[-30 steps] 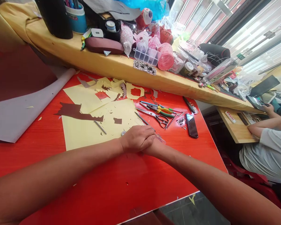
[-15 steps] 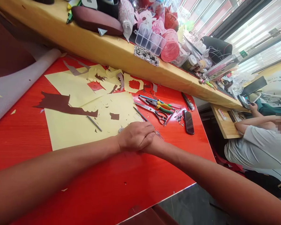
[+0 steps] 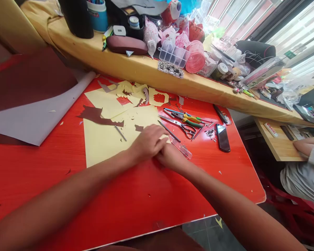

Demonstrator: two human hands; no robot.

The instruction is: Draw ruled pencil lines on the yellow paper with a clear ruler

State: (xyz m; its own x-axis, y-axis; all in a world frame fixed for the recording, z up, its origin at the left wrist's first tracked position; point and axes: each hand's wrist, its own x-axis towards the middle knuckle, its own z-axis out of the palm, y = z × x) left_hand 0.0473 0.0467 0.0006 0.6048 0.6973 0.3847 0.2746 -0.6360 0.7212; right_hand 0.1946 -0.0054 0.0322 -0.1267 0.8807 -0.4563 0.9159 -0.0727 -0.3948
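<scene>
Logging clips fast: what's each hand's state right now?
Left hand: fingers bent, against the right hand; whether it holds anything is hidden.
Right hand: fingers hidden; open or closed cannot be told.

One head-worn view looks forward and down across the red table (image 3: 136,209); near the hands (image 3: 148,141)

I see: red table (image 3: 136,198) | beside left hand (image 3: 148,139): yellow sheet (image 3: 102,143) | beyond right hand (image 3: 171,155): scissors (image 3: 178,123), pliers (image 3: 187,119) | farther right: phone (image 3: 223,137)
</scene>
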